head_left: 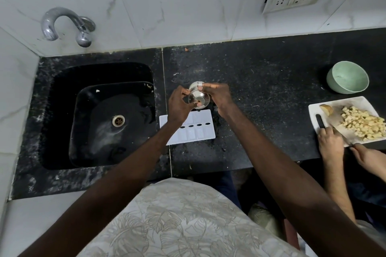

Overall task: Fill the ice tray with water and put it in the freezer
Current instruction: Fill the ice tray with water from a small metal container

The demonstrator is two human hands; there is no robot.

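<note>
Spillage is the chief hazard to be judged here. At the far left a tap [62, 25] is mounted on the tiled wall, with a black sink [52, 110] set into the counter [271, 81] below it; no stream is seen from the tap.

Just right of the sink the left hand [177, 106] is raised, its fingers curled and pinched on the rim of a steel cup [198, 96]. The white ice tray [196, 133] lies flat on the counter beneath it, partly hidden by that forearm. It is close to the sink's edge and touched by neither hand.

The cup is held tilted above the tray's far edge, with its mouth turned down. Whether water is running cannot be told. The cup's other side is clasped by the right hand [219, 96], with the fingers wrapped round the body.

Because the mouth is placed over the rim rather than the middle, water could be sent onto the counter. Cells could also be flooded by too steep a tilt, and wet steel could be let slip. An overfilled tray would likely be slopped when carried to the freezer.

Further right stand a green bowl [332, 83] and a white plate [313, 110] of diced food. A second person's hand [331, 142] and a black-handled knife [320, 121] are seen at the plate, so a bump could be caused if the tray is lifted that way.
</note>
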